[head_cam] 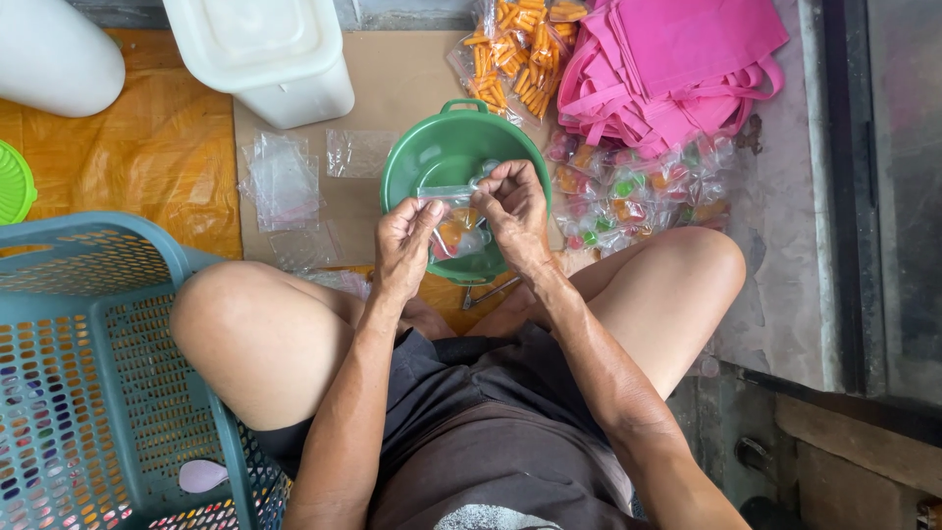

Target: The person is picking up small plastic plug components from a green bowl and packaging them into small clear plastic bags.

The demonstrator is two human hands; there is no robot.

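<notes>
Filling the lower left of the frame, a teal perforated basket (88, 373) stands beside the person's knee. Pink cloth bags (677, 64) lie heaped at upper right, a white plastic container (265, 54) at top centre. At centre a green basin (432, 157) sits on the floor. Over it, the left hand (404, 245) and right hand (512, 206) both pinch the top edge of a small clear bag (456, 226) holding orange pieces, fingers closed on it.
</notes>
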